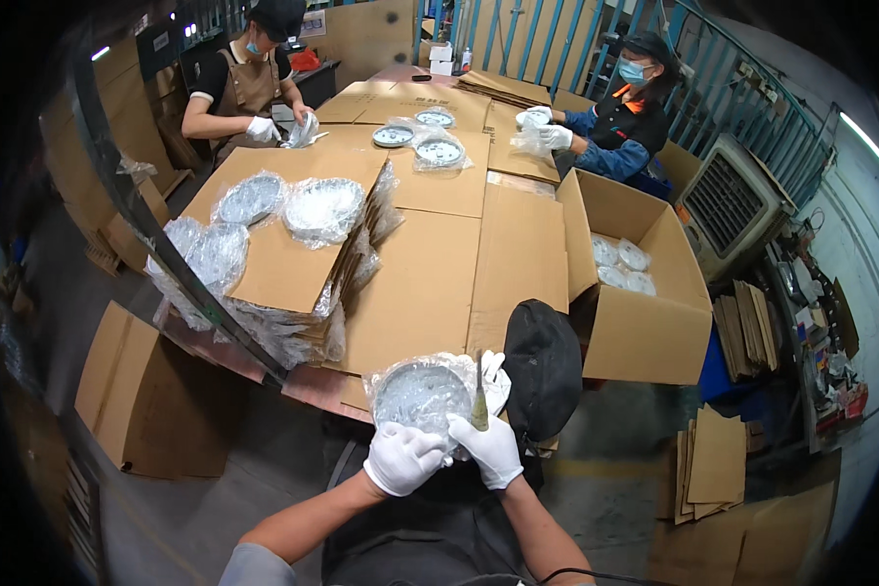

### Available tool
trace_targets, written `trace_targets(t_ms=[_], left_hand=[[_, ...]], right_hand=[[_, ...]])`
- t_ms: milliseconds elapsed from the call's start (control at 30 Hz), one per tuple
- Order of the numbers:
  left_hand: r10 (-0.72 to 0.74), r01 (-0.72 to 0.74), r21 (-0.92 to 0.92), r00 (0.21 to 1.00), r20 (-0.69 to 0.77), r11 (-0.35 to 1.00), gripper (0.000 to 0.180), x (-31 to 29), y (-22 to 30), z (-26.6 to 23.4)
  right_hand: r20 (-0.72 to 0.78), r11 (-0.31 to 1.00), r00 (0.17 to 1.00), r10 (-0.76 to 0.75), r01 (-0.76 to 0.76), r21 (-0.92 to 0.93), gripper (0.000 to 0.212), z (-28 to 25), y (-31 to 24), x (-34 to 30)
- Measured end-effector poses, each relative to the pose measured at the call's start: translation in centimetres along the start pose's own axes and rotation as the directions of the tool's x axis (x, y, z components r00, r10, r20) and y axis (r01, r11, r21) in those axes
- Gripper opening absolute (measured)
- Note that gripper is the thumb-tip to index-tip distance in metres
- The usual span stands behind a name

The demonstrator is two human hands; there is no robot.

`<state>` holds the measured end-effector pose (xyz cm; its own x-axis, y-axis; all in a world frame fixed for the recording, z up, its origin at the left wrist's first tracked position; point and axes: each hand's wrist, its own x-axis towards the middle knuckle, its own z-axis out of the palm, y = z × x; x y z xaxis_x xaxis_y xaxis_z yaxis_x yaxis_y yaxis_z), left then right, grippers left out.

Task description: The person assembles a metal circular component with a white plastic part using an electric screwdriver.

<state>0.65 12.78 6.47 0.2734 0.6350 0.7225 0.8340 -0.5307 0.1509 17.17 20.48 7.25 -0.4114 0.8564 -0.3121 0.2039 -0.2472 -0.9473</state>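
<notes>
A round grey metal disc in clear plastic wrap (422, 396) lies at the near edge of the cardboard-covered table. My left hand (405, 459), in a white glove, is closed on the near side of its wrap. To the right, my gloved right hand (488, 451) grips a slim hand tool with a greenish handle (480, 408). Its narrow dark blade points up and away from me; its exact kind is unclear. The right hand is against the disc's right near edge. Beyond it lies a crumpled white glove-like cloth (496, 379), partly hidden by the tool.
A black bag (542, 371) sits right of my hands. An open carton (645, 332) holds several wrapped discs. Stacked cardboard sheets (293, 264) carry wrapped discs at left. Two masked co-workers handle parts across the table (415, 273). A dark metal post (156, 234) crosses the left.
</notes>
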Motion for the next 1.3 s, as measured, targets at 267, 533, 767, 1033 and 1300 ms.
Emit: trace_targets(t_ms=[267,533,767,1033,1300], left_hand=[[-0.725,0.745,-0.179,0.516,-0.457,0.643,0.031,-5.6,-0.7,3.1],[-0.894,0.482,-0.815,0.131,0.429,-0.321,0.007,-5.1,-0.7,2.2],[-0.899,0.221,-0.893,0.114,0.422,-0.391,0.020,-5.2,1.7,5.3],[-0.803,0.032,-0.817,0.161,0.573,-0.576,0.041,-4.4,0.8,3.8],[-0.873,0.611,-0.708,0.056,0.484,-0.353,0.039,-5.6,-0.1,5.6]], right_hand=[[-0.081,0.975,0.995,-0.057,0.073,0.212,0.026,0.7,1.1,-0.4],[0.178,0.995,0.980,0.091,-0.097,0.026,0.035,-0.3,-0.4,-1.4],[0.138,0.893,0.949,-0.284,0.314,-0.321,0.022,2.9,4.3,-3.7],[0.125,0.969,0.992,0.005,-0.035,0.244,0.034,-2.4,3.8,-4.5],[-0.186,0.944,0.952,-0.244,0.190,-0.268,0.026,0.4,-0.2,-0.4]])
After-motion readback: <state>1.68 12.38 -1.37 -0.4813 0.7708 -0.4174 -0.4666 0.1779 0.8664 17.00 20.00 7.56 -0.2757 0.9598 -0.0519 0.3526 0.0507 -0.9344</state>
